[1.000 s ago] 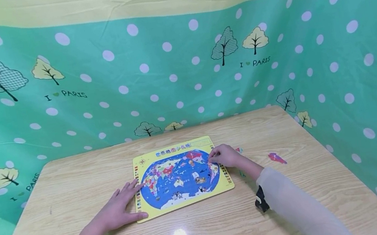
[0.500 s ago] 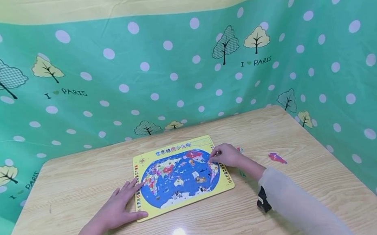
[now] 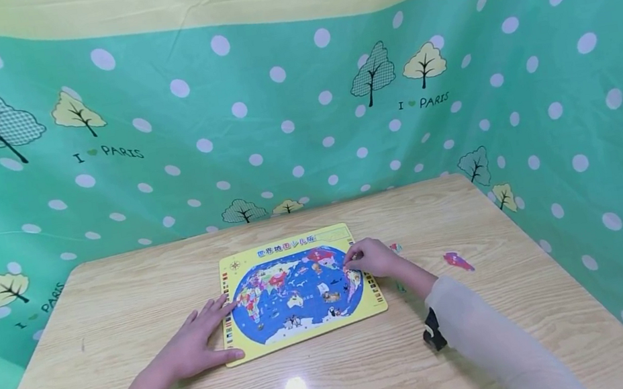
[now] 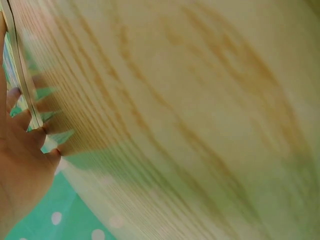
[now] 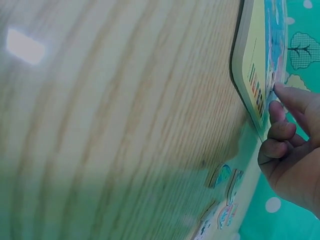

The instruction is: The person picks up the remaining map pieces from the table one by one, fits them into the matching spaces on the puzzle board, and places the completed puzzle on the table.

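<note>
Left hand [image 3: 192,348] wide on yellow rectangular map board [image 3: 309,314], 9-o'clock edge; right hand [image 3: 377,259] 2 o'clock, can't tell grip; wood-grain tabletop [image 3: 353,378] room 6 o'clock.

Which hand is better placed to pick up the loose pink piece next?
Probably the right hand: it is at the right side of the map board, nearer the pink piece lying farther right. The left hand is at the board's left edge, farther away.
</note>
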The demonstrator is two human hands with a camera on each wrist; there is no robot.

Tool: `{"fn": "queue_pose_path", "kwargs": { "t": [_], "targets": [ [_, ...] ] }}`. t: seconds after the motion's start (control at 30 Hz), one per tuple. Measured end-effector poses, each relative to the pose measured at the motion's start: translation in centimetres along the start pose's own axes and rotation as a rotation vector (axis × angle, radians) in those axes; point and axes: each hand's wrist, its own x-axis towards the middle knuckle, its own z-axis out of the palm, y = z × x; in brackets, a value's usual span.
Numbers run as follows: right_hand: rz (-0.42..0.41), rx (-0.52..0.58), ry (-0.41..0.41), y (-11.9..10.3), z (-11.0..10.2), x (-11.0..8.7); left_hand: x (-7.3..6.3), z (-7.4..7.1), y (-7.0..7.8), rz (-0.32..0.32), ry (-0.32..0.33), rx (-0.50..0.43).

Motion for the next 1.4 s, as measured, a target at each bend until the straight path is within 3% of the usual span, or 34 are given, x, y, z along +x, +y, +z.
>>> {"fn": "queue_pose_path", "kwargs": {
  "t": [0.77,1.4],
  "targets": [
    [-0.018,-0.008,-0.021,0.0,-0.12,0.18,0.11,-0.15,-0.1,-0.007,-0.017,0.006],
    [0.016,-0.036,-0.028,-0.79,-0.43,-0.07,0.23,-0.3,-0.2,-0.009,-0.025,0.005]
  ]
}}
